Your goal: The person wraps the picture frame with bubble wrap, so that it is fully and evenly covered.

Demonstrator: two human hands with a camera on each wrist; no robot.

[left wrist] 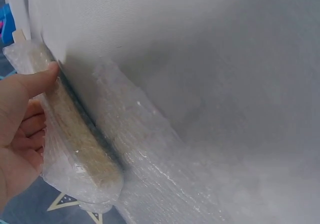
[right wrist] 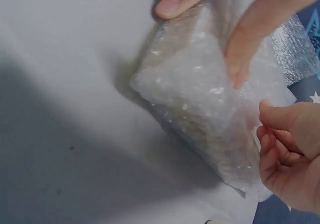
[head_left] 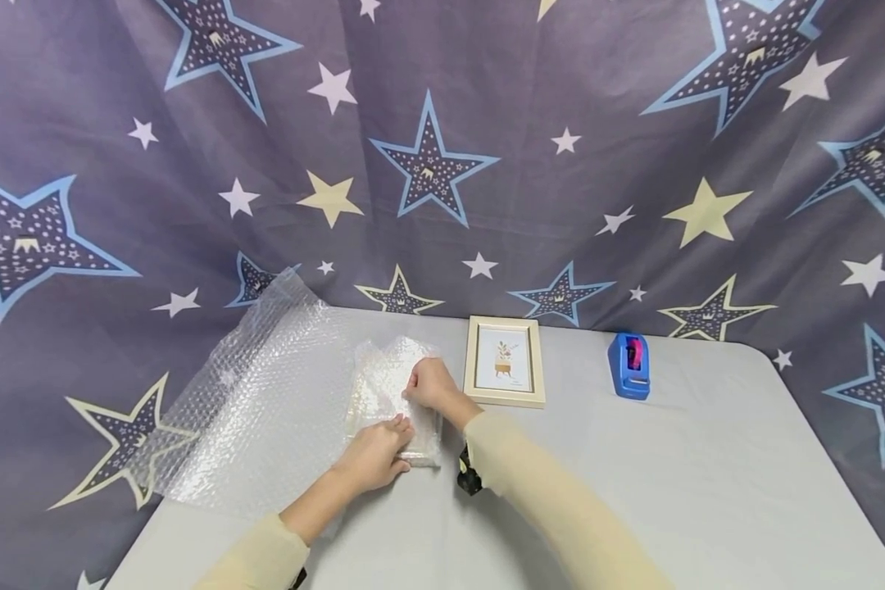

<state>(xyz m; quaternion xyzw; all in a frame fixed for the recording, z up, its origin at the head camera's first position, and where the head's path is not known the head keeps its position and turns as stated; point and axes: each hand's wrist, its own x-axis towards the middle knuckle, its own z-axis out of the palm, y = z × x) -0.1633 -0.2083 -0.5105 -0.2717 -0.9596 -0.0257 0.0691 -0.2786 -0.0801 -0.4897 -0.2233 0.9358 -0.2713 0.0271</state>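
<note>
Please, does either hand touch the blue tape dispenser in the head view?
No, the left hand and right hand are both at the bubble-wrapped package, while the blue tape dispenser stands apart, farther right.

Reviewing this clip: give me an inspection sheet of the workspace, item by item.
Surface: pale covered table.
Job's things: bubble-wrapped bundle under both hands; loose bubble wrap to its left, overhanging the table's left edge; framed picture and blue tape dispenser to its right, untouched.
Clutter: nothing seen.
Hands: left hand presses the bundle; right hand at its top, grip unclear.
Cables: nothing seen.
Surroundings: star-patterned fabric behind.
</note>
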